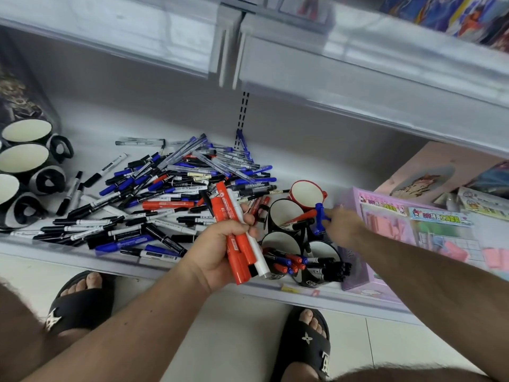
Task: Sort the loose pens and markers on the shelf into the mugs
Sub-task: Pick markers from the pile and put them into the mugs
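A large heap of loose black, blue, red and white pens and markers (170,197) covers the white shelf (91,150). My left hand (220,252) grips a bundle of red markers and one white one (237,238) above the shelf's front edge. My right hand (341,224) pinches a blue marker (319,217) upright over the group of black mugs (283,213). A red mug (305,193) stands behind them with nothing visible inside. The two front black mugs (316,268) hold red, blue and black markers.
Three more black mugs (24,158) stand at the shelf's left end. A purple toy box (413,230) lies right of the mugs, close to my right hand. An upper shelf (330,64) overhangs. My feet in black slippers (80,304) stand on the tiled floor below.
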A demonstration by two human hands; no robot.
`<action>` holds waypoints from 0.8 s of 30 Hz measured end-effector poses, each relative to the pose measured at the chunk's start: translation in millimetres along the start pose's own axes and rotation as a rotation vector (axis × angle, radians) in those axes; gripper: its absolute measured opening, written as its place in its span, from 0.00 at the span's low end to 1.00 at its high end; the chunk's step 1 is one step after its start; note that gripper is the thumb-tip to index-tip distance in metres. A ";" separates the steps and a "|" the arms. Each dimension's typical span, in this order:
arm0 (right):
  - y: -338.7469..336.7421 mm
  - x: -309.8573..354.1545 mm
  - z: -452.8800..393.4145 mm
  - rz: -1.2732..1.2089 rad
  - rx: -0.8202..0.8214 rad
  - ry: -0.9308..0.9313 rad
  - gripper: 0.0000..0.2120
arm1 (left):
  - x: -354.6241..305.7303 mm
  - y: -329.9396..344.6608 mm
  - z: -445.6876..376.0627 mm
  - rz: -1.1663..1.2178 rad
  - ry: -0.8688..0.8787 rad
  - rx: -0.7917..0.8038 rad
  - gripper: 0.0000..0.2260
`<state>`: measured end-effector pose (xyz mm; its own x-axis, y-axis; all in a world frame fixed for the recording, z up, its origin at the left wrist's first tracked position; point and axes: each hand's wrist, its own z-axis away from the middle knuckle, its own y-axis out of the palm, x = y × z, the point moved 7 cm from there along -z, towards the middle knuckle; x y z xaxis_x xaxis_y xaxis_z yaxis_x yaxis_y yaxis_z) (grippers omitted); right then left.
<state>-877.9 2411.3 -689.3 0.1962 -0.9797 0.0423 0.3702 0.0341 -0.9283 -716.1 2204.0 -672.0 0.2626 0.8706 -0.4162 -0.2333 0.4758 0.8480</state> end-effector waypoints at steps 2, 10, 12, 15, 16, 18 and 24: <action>7.8 6.1 2.8 0.043 0.063 -0.028 0.16 | 2.9 -1.2 -1.7 -0.003 -0.018 0.000 0.17; -43.9 13.7 12.4 -0.245 -0.228 -0.002 0.21 | 6.1 3.3 -3.3 0.016 0.016 0.044 0.19; -60.6 22.3 22.2 -0.459 -0.344 0.023 0.17 | 6.3 3.2 -4.2 0.025 0.018 0.040 0.21; -64.3 43.0 38.2 -0.669 -0.318 0.001 0.12 | 7.8 3.0 -6.0 0.052 0.018 0.034 0.22; -62.3 48.0 43.0 -0.705 -0.297 -0.004 0.11 | 8.7 2.5 -6.6 0.061 0.018 0.031 0.21; -53.5 54.6 52.8 -0.807 -0.186 0.014 0.12 | 9.2 2.1 -6.9 0.079 0.028 0.027 0.20; -8.3 83.7 88.4 -0.864 0.303 -0.053 0.07 | 8.8 -1.6 -8.9 0.084 0.076 -0.085 0.15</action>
<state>-784.3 2346.5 -645.5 -0.2208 -0.6786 0.7006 0.6287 -0.6482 -0.4297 -721.8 2212.1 -680.0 0.1680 0.9133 -0.3711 -0.3311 0.4068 0.8514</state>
